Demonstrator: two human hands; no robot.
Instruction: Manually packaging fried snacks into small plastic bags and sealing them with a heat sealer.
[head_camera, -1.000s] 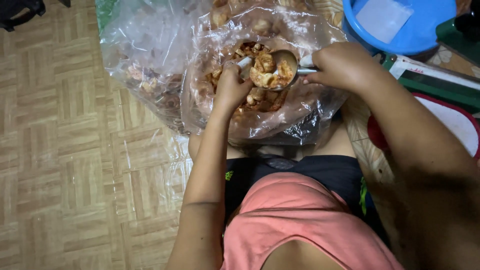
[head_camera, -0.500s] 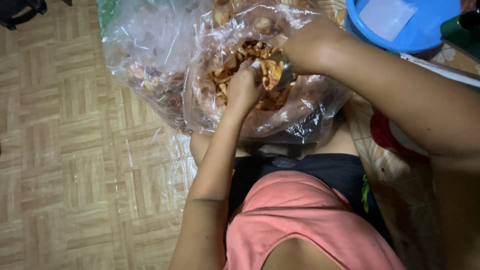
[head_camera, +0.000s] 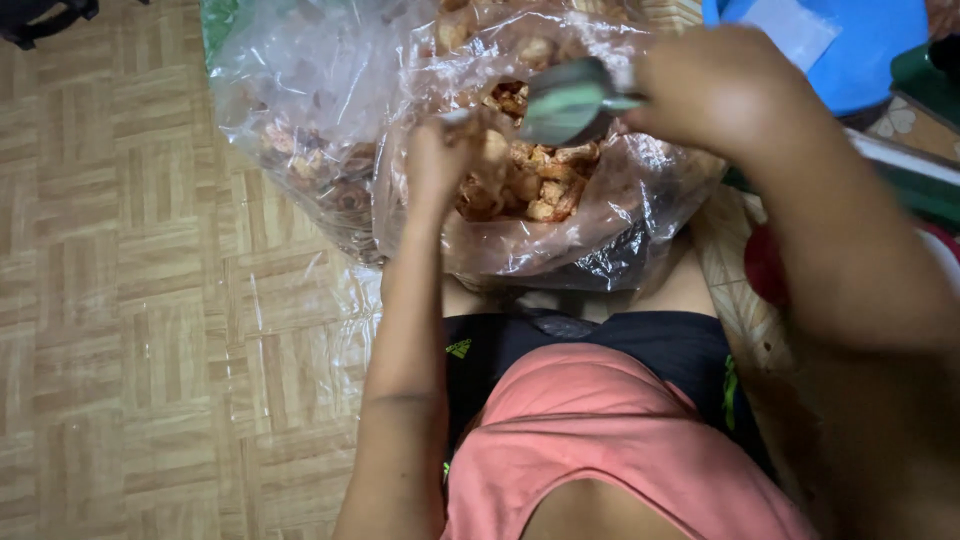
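Looking down from my head: my right hand (head_camera: 720, 90) is closed around the handle of a metal scoop (head_camera: 565, 100), the bowl of it tipped on its side above the open mouth of the clear plastic bag (head_camera: 620, 225) that sits on the floor right in front of my lap. The scoop's bowl looks blurred, and I cannot tell whether anything is in it. My left hand (head_camera: 440, 160) is at the bag's near-left rim, fingers curled and pinching what seems to be the plastic edge or a small bag, touching the fried snack pieces (head_camera: 530, 185) heaped inside.

The pieces are golden brown, puffy and irregular. I judge them light, dry and brittle, likely to crush if squeezed, so they are better lifted on the scoop than grabbed. The bag itself is thin, soft and slippery; it slumps and needs holding at the rim to stay open. The scoop is stiff and best held by its handle, as I have it.

Behind, toward the left, a second clear bag (head_camera: 300, 100) with darker pieces lies on the parquet floor (head_camera: 130, 300). At the far right corner stands a blue tub (head_camera: 870, 60), partly cut off, and a red-rimmed thing (head_camera: 765, 265) shows by my right forearm
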